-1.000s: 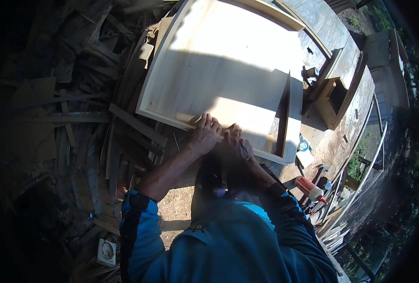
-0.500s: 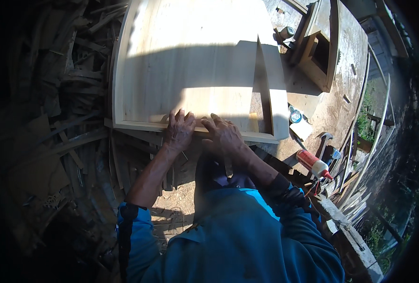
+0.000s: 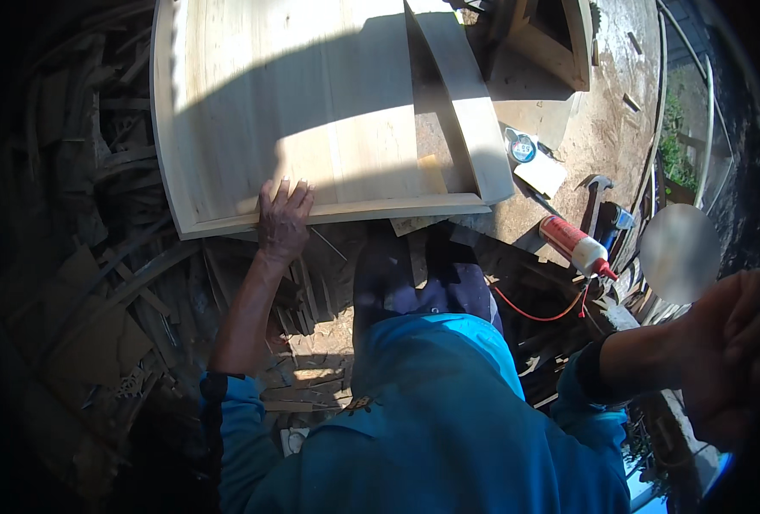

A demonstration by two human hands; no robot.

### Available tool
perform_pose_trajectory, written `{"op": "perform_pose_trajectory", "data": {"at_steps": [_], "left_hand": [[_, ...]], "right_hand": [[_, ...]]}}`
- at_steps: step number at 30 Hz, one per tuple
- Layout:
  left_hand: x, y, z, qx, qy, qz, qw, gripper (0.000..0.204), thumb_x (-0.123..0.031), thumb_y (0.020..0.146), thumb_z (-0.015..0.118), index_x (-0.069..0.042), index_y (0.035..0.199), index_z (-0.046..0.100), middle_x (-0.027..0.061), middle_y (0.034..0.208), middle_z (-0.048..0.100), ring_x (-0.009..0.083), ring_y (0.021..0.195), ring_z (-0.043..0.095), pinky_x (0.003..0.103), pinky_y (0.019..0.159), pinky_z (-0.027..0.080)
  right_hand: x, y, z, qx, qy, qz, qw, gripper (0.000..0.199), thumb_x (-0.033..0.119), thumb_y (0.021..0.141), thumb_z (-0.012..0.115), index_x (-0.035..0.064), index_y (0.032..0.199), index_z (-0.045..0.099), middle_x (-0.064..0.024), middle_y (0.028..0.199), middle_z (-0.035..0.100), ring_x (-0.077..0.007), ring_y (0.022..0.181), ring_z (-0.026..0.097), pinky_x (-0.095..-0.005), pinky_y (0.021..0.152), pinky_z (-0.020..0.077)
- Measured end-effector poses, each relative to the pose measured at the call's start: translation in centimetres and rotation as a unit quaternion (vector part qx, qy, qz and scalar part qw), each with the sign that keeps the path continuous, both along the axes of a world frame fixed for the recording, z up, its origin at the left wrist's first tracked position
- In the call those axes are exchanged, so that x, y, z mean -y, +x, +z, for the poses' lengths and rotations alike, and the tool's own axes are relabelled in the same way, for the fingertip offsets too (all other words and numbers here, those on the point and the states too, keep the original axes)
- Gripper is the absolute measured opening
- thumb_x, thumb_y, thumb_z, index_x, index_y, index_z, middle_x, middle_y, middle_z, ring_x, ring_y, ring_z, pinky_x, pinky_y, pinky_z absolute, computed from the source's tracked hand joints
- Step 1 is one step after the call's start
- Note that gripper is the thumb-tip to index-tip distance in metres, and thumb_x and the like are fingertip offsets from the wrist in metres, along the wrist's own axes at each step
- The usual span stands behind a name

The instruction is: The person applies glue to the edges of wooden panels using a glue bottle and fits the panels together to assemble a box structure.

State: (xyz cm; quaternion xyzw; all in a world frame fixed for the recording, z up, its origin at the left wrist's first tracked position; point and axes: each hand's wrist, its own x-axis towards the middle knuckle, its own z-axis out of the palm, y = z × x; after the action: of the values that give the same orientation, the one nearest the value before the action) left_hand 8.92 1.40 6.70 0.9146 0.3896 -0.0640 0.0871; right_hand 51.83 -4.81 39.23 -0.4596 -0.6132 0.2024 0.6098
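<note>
On the workbench (image 3: 568, 146) lies a big pale wooden panel (image 3: 311, 111) (framed along its edges); the left hand (image 3: 281, 224) rests flat, fingers spread, on its near rail. Far right, the right hand (image 3: 727, 360) hangs loosely curled, holding nothing, beyond a red glue bottle (image 3: 572, 246).

A wooden panel (image 3: 311, 111) lies across the workbench (image 3: 560, 137), overhanging its left edge. A glue bottle (image 3: 573, 245) and a hammer (image 3: 596, 193) lie near the bench's right edge, right of the panel. Scrap slats (image 3: 114, 283) lie below, at left.
</note>
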Motion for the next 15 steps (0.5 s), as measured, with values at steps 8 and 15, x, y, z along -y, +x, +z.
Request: {"op": "perform_pose_trajectory", "data": {"at_steps": [8, 15], "left_hand": [[0.3, 0.2, 0.0, -0.005, -0.006, 0.012, 1.000, 0.044, -0.002, 0.073, 0.059, -0.004, 0.116, 0.065, 0.0110, 0.123, 0.061, 0.0327, 0.118, 0.055, 0.054, 0.106, 0.033], [0.1, 0.3, 0.4, -0.009, -0.022, 0.020, 1.000, 0.049, -0.001, 0.071, 0.059, -0.004, 0.120, 0.064, 0.0114, 0.126, 0.060, 0.0325, 0.119, 0.054, 0.055, 0.107, 0.032]], "right_hand": [[8.0, 3.2, -34.5, 0.546, -0.606, -0.086, 0.572, 0.020, 0.012, 0.085, 0.054, 0.0018, 0.082, 0.071, -0.0207, 0.086, 0.070, -0.0329, 0.082, 0.071, -0.0433, 0.070, 0.0555], [8.0, 5.1, -38.1, 0.554, -0.652, -0.081, 0.510, 0.021, 0.019, 0.089, 0.056, 0.0045, 0.084, 0.071, -0.0147, 0.092, 0.070, -0.0266, 0.083, 0.071, -0.0398, 0.067, 0.0566]]}}
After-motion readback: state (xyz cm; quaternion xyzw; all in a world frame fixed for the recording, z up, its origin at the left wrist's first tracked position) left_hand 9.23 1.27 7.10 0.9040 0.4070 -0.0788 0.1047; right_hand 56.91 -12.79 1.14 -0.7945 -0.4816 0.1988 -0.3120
